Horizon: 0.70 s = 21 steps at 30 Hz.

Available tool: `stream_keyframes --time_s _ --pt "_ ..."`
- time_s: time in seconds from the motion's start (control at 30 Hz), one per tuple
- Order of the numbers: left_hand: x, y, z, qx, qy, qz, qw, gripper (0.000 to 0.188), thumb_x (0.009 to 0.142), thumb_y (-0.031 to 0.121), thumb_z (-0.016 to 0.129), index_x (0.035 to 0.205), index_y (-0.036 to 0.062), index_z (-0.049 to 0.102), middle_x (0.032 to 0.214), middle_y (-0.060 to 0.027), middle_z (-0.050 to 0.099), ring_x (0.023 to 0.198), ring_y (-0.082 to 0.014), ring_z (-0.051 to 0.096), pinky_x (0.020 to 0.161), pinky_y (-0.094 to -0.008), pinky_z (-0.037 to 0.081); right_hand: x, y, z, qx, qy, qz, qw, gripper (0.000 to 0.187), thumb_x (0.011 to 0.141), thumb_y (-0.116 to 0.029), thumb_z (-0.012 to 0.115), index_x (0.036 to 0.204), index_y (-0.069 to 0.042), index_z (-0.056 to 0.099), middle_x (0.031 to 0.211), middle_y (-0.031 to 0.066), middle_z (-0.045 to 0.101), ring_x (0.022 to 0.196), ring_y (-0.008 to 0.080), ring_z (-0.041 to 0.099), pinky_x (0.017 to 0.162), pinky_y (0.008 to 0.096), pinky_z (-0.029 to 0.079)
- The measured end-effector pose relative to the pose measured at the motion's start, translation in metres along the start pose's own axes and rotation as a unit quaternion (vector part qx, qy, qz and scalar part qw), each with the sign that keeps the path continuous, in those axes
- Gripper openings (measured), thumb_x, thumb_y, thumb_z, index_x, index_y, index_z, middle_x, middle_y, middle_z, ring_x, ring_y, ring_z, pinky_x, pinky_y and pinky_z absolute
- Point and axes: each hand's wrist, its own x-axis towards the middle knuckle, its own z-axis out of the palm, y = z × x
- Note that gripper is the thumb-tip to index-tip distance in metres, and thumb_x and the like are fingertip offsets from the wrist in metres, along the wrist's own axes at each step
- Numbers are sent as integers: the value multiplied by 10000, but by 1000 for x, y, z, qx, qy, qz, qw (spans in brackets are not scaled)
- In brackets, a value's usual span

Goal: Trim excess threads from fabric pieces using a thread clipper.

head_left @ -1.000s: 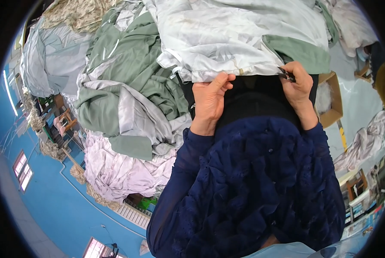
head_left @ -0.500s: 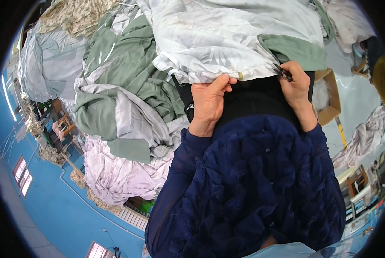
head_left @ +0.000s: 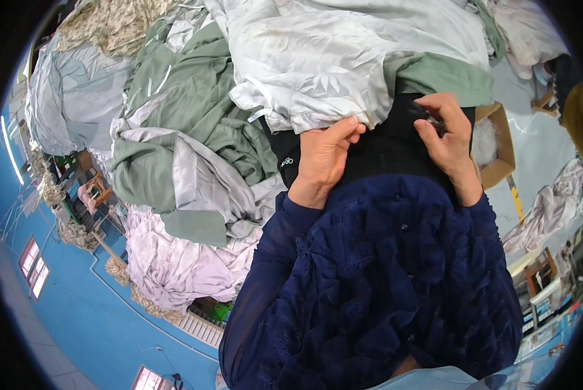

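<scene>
White patterned fabric (head_left: 317,49) with a sage-green border (head_left: 441,78) lies spread ahead of me and hangs over my black-covered lap (head_left: 382,149). My left hand (head_left: 324,159) pinches the near edge of this fabric between thumb and fingers. To its right, apart from the cloth edge, my right hand (head_left: 452,146) has its fingers curled around small black snips (head_left: 428,115). The snips are smeared by motion, so whether their blades are apart does not show. A thin white tape (head_left: 259,112) sticks out from the fabric's left corner.
Heaped green-and-white fabric (head_left: 207,156) lies at left, with pale pink cloth (head_left: 181,260) nearer and grey-blue cloth (head_left: 77,97) beyond. An open cardboard box (head_left: 503,153) with white stuff inside stands at right on the pale floor. More crumpled fabric (head_left: 551,208) lies there.
The stretched fabric edge has gone slack and bunched toward my left hand, which moved slightly right. My right hand has come off the fabric, still with the snips.
</scene>
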Motion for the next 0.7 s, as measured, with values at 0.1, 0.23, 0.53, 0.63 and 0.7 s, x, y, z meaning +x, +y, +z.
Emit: stream_keyframes --time_s 0.1,0.23,0.53,0.63,0.7 --pt "-1 -2 3 35 -6 47 998 123 815 -34 674 934 -18 650 825 -99 679 739 -183 650 620 -267 491 13 -12 9 46 -58 -17 997 247 775 -43 706 1012 -2 648 865 85 607 706 170 571 628 258 447" --pt "-1 -3 2 62 -5 52 997 111 819 -31 670 927 -17 650 821 -101 679 721 -177 650 614 -258 489 31 -17 15 58 -110 -100 987 260 755 -16 719 1008 -4 659 814 79 608 681 176 575 584 264 439" --pt "-3 -1 1 66 -23 35 997 85 834 -12 663 912 -46 665 820 -109 682 691 -166 643 604 -242 483 41 -17 27 64 -144 -118 980 210 750 -29 728 954 -15 680 787 62 620 673 191 579 566 276 440" --pt "-3 0 0 68 -22 30 997 83 836 -5 665 907 -48 666 815 -108 680 688 -164 640 603 -242 481 42 -15 26 64 -150 -111 980 207 750 -26 725 951 -16 680 783 63 619 673 196 583 570 278 445" --pt "-3 1 0 68 -21 30 997 80 836 -3 666 903 -47 667 809 -107 678 684 -165 638 603 -243 480 43 -15 26 59 -158 -108 980 203 750 -25 725 947 -16 680 782 64 620 672 198 585 572 278 448"
